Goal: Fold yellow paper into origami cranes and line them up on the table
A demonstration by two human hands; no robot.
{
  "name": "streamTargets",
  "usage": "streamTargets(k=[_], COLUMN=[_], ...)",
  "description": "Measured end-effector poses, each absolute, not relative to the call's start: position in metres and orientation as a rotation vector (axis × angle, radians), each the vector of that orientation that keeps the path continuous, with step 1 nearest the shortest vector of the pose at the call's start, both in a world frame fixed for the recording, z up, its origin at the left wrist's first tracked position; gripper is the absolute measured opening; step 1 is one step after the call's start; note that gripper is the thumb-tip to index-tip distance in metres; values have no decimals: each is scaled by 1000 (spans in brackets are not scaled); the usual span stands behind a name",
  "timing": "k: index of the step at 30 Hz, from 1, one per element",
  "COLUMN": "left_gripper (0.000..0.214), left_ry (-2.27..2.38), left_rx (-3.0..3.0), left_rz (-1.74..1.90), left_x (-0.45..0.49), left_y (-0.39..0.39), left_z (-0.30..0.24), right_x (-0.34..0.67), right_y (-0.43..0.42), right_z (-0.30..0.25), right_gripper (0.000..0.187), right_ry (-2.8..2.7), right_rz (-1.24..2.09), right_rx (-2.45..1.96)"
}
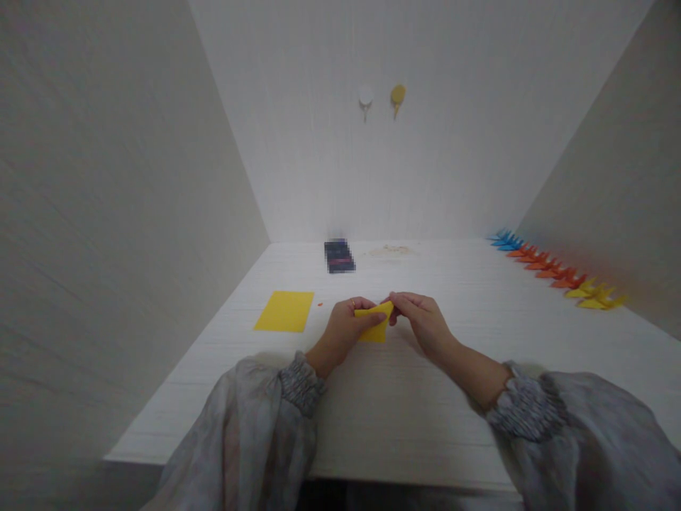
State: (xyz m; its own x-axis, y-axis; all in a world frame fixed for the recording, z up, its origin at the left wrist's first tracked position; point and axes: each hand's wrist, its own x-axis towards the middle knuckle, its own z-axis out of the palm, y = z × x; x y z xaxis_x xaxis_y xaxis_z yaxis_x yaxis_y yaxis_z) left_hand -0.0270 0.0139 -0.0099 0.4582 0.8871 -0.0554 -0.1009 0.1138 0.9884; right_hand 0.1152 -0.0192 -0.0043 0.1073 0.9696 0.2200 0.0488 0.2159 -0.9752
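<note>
Left hand and right hand both pinch the folded yellow paper above the near table; uneven finger pressure could, I judge, skew the crease.

1. The folded yellow paper is a small, plain, bright yellow piece. It is partly folded, and its upper edge slants up to a point.
2. It is straight ahead of me at 12 o'clock, low over the white tabletop. I cannot tell whether its bottom edge touches.
3. The point aims toward 2 o'clock, pinched by my right hand. My left hand grips its 9 o'clock side, thumb laid across the top.
</note>
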Motion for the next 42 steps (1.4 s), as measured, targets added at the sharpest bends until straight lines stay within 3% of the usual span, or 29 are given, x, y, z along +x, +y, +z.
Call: streamTargets(k=[15, 42], left_gripper=[25, 24], left_ry=[870, 636], left_rx=[1270, 1014], left_rz=[880, 691], left_x=[-27, -35], left_y=[14, 8], left_z=[-8, -3], right_x=[114, 120], right_y=[-20, -18], right_z=[1, -10], right_gripper=[20, 5], right_ry=[-1215, -1181], right_rz=[947, 1143], right_rx=[-1161, -739])
